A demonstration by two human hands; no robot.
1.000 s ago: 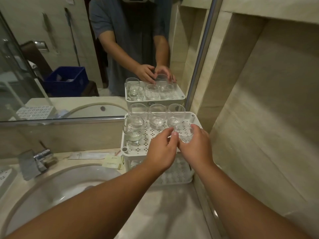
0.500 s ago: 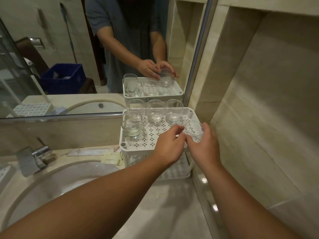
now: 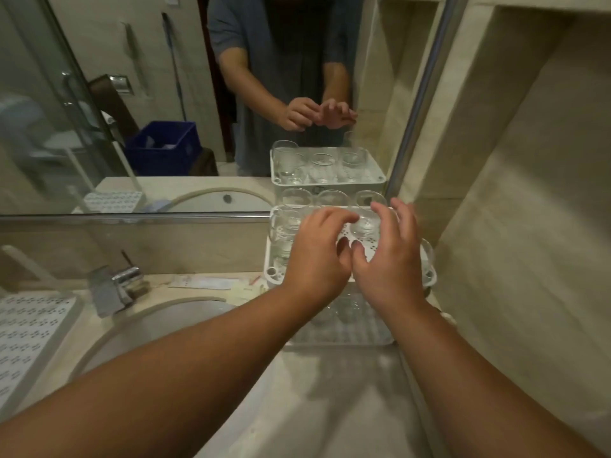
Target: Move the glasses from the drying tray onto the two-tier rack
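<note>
Head view: both hands hover over the white perforated plastic top tier of the two-tier rack (image 3: 276,276), at twelve o'clock on the pale stone worktop (image 3: 347,408). The left hand (image 3: 317,256) and right hand (image 3: 390,256) hold nothing, fingers loosely spread. Clear round glasses (image 3: 367,223) stand on the tier.

- L hand (image 3: 317,256) + R hand (image 3: 390,259) hovering side by side over rack (image 3: 274,276) top tier, fingers loosely spread, gripping nothing.
- Glasses (image 3: 365,223) standing on top tier; one sitting at R edge (image 3: 426,256).
</note>
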